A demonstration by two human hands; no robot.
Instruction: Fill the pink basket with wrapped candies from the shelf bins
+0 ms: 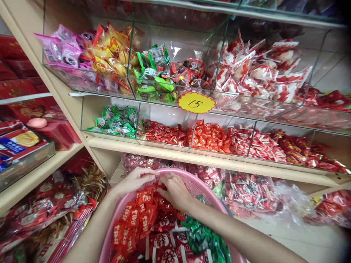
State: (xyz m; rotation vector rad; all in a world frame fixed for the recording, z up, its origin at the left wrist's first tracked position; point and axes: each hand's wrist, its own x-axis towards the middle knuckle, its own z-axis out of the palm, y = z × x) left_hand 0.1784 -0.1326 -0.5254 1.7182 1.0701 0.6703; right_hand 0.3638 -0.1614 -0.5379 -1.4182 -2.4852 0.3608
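A pink plastic basket [108, 233] stands below me, holding wrapped candies. My left hand [141, 178] lies at its far rim, fingers stretched out and holding nothing that I can see. Just to the right, my right hand [175, 190] is inside the basket with bent fingers, over the red candies. Whatever its fingers may hold is hidden. Bright red packets [137, 219] with gold lettering fill the basket's left side. Dark red packets with white ends [164, 241] lie in the middle, and green-wrapped candies [205, 233] are on the right.
Clear divided bins [164, 144] of small candies line the lower shelf. Larger wrapped sweets [252, 71] fill the upper bins, which carry a yellow price tag [196, 103] reading 15. Bagged candies [249, 191] sit beneath the shelf. Red boxes [20, 87] stand at left.
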